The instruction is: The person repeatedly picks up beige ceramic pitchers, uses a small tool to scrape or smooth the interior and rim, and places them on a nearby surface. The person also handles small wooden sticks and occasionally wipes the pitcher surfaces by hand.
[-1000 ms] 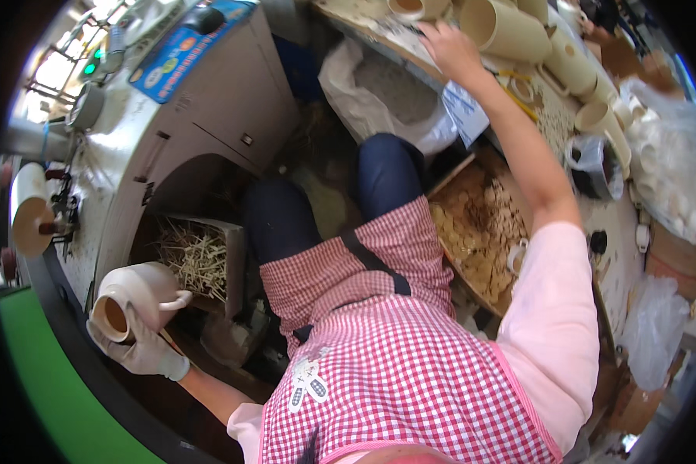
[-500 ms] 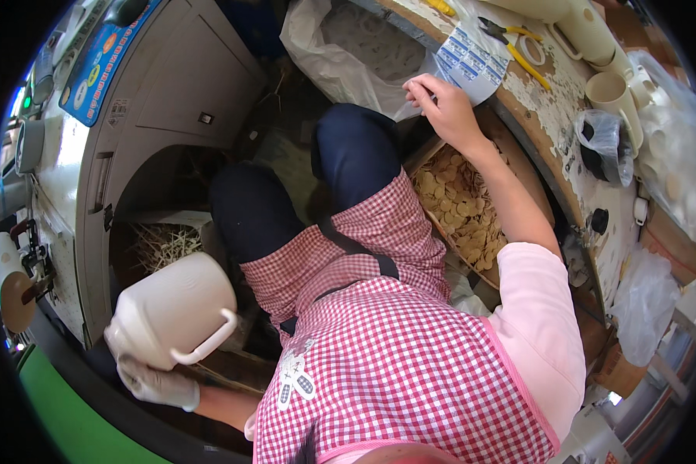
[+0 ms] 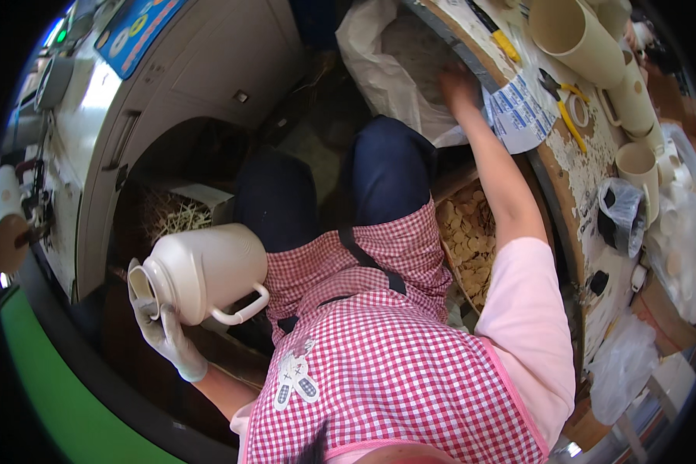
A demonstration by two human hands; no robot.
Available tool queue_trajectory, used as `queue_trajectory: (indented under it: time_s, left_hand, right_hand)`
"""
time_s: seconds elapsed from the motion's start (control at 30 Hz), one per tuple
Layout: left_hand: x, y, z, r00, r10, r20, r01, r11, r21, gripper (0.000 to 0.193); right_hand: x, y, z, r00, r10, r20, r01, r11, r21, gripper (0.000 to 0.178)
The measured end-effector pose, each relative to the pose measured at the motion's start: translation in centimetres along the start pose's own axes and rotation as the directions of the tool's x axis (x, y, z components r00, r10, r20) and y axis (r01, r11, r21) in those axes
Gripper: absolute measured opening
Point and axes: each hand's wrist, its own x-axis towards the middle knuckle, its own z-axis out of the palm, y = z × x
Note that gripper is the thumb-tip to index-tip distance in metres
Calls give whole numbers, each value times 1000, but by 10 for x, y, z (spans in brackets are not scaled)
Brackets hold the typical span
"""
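Observation:
A cream plastic jug (image 3: 213,271) with a side handle lies on its side in the air, its spout end pointing left. My left hand (image 3: 162,329), in a pale glove, grips it around the neck by the spout. My right hand (image 3: 458,83) is bare and reaches down into a large white plastic bag (image 3: 375,73) at the far side. Dark shade and blur hide its fingers, so I cannot make out what they touch. The bag's contents are dim in this light.
On the worn workbench (image 3: 545,158) at right lie yellow-handled cutters (image 3: 568,116), a blue-and-white printed sheet (image 3: 518,112) and several cream jug bodies (image 3: 576,39). Beside my knee stands a box of tan discs (image 3: 468,240). A grey machine cabinet (image 3: 209,69) stands at left, near pale scraps (image 3: 179,220).
My right hand has moved from above the bag's edge down into the bag. My left hand has turned the jug and brought it right, closer to my lap. The whole view has shifted a little.

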Motion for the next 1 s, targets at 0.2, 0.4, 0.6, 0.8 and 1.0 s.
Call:
queue_trajectory:
  time_s: [0.2, 0.4, 0.6, 0.8, 1.0]
  left_hand:
    - [-9, 22, 18, 971, 239, 18, -239, 964, 118, 81]
    - [-20, 40, 51, 879, 438, 188, -453, 891, 41, 114]
    - [-41, 46, 52, 781, 572, 249, -617, 769, 168, 106]
    - [-49, 43, 53, 758, 605, 245, -648, 743, 169, 100]
    - [-46, 43, 48, 758, 596, 264, -642, 754, 140, 100]
  right_hand:
    - [-55, -129, -185, 959, 203, 197, -240, 211, 947, 27]
    - [-94, -253, -367, 913, -405, 52, -202, -339, 919, 38]
    - [-111, -301, -410, 816, -537, -215, 366, 191, 911, 33]
    - [-132, -314, -402, 791, -567, -230, 541, 472, 696, 34]
    - [-109, -307, -400, 645, -721, -254, 690, 405, 600, 32]
